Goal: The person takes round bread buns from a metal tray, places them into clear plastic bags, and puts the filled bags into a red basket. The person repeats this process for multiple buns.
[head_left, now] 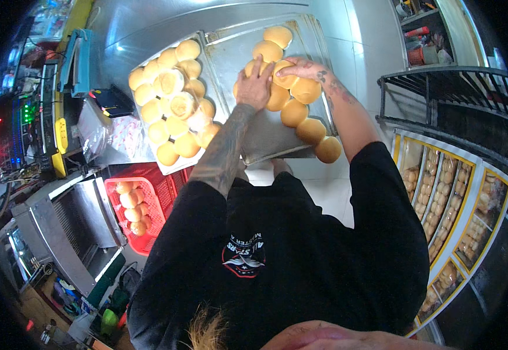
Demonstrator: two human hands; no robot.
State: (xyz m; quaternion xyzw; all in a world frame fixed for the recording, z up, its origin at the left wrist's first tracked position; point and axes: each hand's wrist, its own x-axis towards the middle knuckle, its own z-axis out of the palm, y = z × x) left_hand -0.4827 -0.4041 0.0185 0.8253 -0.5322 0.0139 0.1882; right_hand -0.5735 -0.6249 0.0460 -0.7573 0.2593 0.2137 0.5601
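Several golden round buns [311, 131] lie joined or touching across a metal baking tray [262, 146] in front of me. My left hand [255, 85] rests on the buns near the tray's middle, fingers spread over one of them. My right hand [298, 70] grips a bun [285, 75] from the right side, with its thumb on the top. To the left, more buns [151, 110] fill a second tray [168, 168] in rows. Two of them [182, 105] show a browned face with a pale rim, and clear plastic seems to lie near them.
A red plastic basket [144, 245] below left holds bagged buns [133, 210]. Plastic bags [125, 135] and a black device [113, 101] lie left of the trays. At right stand a black metal rack [429, 94] and a display case [477, 175] with baked goods.
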